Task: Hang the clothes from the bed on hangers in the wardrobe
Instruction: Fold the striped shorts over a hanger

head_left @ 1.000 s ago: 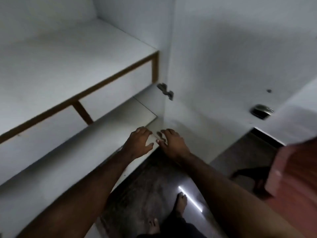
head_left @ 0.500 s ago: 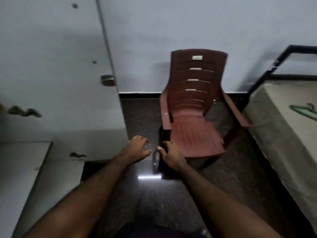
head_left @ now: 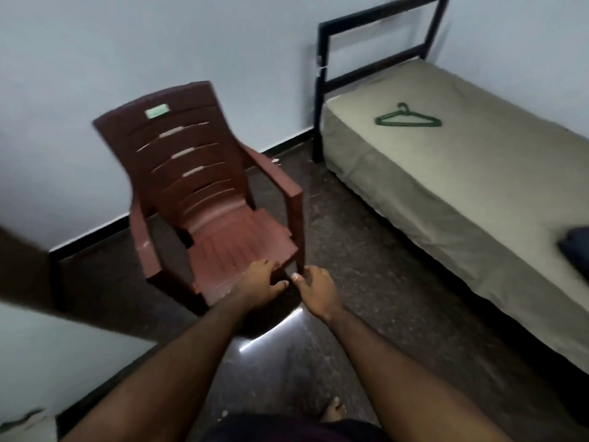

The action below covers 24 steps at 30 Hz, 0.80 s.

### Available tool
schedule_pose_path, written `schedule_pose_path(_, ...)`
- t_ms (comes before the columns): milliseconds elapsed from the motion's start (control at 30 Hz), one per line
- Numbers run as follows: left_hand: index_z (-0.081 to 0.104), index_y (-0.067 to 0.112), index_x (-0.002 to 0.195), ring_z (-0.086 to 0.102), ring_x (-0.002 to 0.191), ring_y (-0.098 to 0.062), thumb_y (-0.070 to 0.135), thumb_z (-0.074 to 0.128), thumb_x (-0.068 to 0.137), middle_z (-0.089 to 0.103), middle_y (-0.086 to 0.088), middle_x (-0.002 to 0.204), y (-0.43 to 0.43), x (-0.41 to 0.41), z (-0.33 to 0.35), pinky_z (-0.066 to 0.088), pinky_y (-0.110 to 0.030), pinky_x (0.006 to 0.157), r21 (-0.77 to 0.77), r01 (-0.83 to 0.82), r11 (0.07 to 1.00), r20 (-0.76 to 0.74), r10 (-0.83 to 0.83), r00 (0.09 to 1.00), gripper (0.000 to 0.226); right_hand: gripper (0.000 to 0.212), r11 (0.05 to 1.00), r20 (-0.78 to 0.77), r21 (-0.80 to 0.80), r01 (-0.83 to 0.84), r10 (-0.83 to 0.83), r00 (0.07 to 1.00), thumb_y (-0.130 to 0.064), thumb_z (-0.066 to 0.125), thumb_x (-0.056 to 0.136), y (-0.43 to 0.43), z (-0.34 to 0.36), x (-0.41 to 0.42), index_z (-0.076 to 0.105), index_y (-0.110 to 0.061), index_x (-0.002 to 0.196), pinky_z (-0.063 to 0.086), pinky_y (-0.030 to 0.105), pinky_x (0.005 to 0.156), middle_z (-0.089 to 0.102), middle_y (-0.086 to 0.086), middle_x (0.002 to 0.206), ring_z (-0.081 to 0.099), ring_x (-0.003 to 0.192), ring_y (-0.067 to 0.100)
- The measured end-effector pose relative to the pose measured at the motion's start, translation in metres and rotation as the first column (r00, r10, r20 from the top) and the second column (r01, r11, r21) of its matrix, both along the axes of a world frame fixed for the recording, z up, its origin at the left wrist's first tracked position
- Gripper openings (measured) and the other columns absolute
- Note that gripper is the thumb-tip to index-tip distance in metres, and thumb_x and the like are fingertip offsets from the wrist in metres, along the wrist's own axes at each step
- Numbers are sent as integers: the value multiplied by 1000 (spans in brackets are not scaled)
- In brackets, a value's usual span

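Note:
A green hanger (head_left: pixel 409 118) lies flat on the bed (head_left: pixel 446 173), which has a beige cover and a black metal frame. A dark blue garment (head_left: pixel 575 250) sits on the bed at the right edge of view, partly cut off. My left hand (head_left: pixel 259 282) and my right hand (head_left: pixel 315 290) are held out side by side in front of me, empty, with loosely bent fingers. They hover in front of the chair's seat, well left of the bed. The wardrobe shows only as a white door edge (head_left: pixel 35 352) at the lower left.
A reddish-brown plastic chair (head_left: pixel 210 199) stands against the pale wall, left of the bed. Dark polished floor (head_left: pixel 366 250) runs between the chair and the bed. My bare foot (head_left: pixel 333 413) shows at the bottom.
My view has swung right, from the wardrobe shelves past the chair to the bed. The hanger and the dark garment have come into view. My hands keep the same empty pose.

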<state>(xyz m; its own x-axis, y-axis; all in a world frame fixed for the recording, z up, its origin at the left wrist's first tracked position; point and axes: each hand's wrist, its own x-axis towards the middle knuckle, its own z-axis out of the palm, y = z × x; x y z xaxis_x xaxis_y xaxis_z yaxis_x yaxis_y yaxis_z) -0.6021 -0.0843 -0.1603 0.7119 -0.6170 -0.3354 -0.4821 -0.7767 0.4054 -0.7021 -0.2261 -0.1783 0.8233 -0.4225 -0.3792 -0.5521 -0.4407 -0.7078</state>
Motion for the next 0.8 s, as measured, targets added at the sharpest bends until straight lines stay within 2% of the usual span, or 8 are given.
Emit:
schedule_pose_path(133, 52, 13, 132, 52, 118, -24, 50, 60, 85, 57, -9, 127, -96, 1, 1, 41, -33, 100, -24, 119, 993, -11, -119, 993, 61, 52, 988, 14, 23, 155, -156, 988, -45, 51, 98, -81, 7, -20, 48, -10, 137, 37, 29, 100, 47, 12, 139, 48, 126, 25)
schedule_pose_path(267, 50, 12, 134, 48, 124, -24, 44, 62, 88, 53, -9, 131, -181, 3, 1, 37, -31, 102, -41, 226, 973, -27, -227, 973, 57, 53, 952, 36, 12, 307, -308, 951, -43, 52, 98, -148, 8, -27, 48, -10, 138, 35, 27, 101, 47, 12, 140, 48, 127, 25)
schedule_pose_path(433, 46, 15, 139, 45, 130, -23, 57, 51, 75, 50, -6, 139, -282, 19, -14, 38, -35, 106, -131, 343, 930, -89, -356, 930, 76, 54, 885, 3, -37, 463, -464, 886, -48, 51, 97, -229, -3, -19, 48, -14, 139, 40, 32, 102, 46, 11, 139, 51, 125, 27)
schedule_pose_path(633, 32, 15, 149, 44, 133, -24, 43, 68, 86, 46, -11, 145, -415, 80, -41, 38, -34, 107, -205, 395, 895, -188, -432, 882, 77, 61, 815, -97, -118, 567, -578, 810, -53, 48, 97, -345, -16, 18, 41, -16, 145, 40, 38, 106, 43, 10, 145, 47, 130, 28)
schedule_pose_path(800, 38, 12, 145, 46, 132, -26, 37, 68, 87, 48, -13, 143, -503, 137, -41, 39, -32, 103, -213, 495, 843, -212, -534, 818, 69, 62, 742, -146, -138, 656, -670, 728, -53, 46, 98, -422, -4, 50, 39, -15, 146, 42, 41, 104, 42, 12, 145, 46, 130, 31)
